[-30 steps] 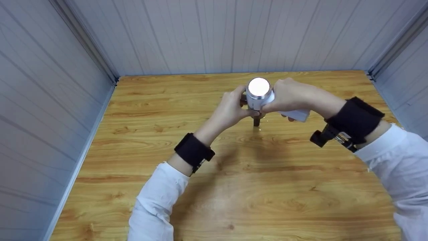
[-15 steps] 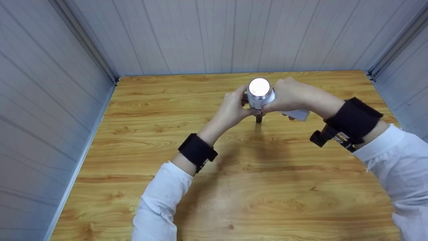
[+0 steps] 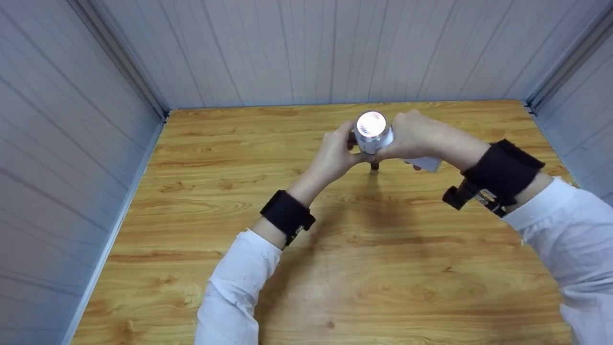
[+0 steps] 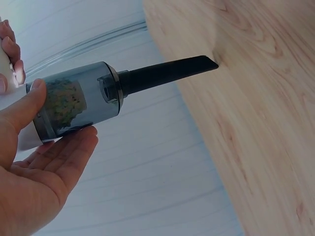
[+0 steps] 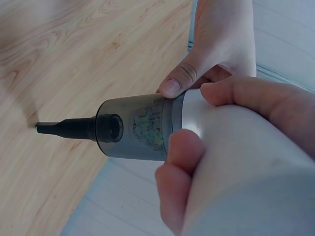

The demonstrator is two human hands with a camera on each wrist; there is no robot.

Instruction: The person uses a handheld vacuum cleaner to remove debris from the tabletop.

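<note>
Nozzle [image 3: 374,166] lifted slightly toward frame centre since before, vacuum [image 3: 371,132] gripped by right hand [image 3: 412,134], cradled by left hand [image 3: 335,155].

Wooden table [image 3: 335,268]
Light, knotty wood grain; the black nozzle [image 3: 374,166] tip of a handheld vacuum meets its surface.

In the head view both hands hide most of the handheld vacuum [image 3: 371,136]'s body.
</note>
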